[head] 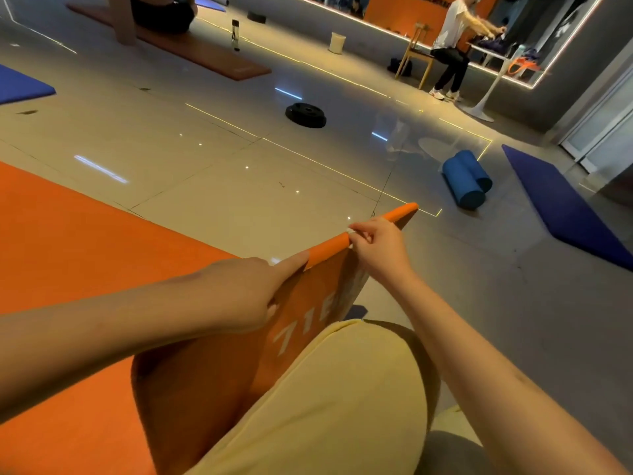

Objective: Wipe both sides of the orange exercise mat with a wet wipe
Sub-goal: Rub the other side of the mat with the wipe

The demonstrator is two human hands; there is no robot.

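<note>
Orange mat (68,255): most of it lies flat on the tiled floor (239,173) to your left. The near end is lifted and stands on edge against your knee (342,389). The white lettering (308,323) faces you, partly covered.

Left hand (246,289): on the top rim of the raised end.
- Your index finger (294,264) lies straight along the rim.
- The other fingers curl against the printed face, nails showing.
- The thumb is hidden behind the mat, and the hand grips the raised end.

Right hand (376,252): farther along the same rim, with a short bare stretch of orange between it and your left index tip.
- Your fingers (363,232) are bunched tight, pinching the wet wipe (350,231) onto the rim.
- Only small white scraps of the wipe show, at the fingertips and just under the rim. The rest is buried in the grip.
- Past this hand the rim runs on bare to the far corner.

Beyond the mat, all on the floor and well apart from it:
- a black weight plate (305,114)
- two blue foam rollers (466,181)
- a blue mat (565,207) at right
</note>
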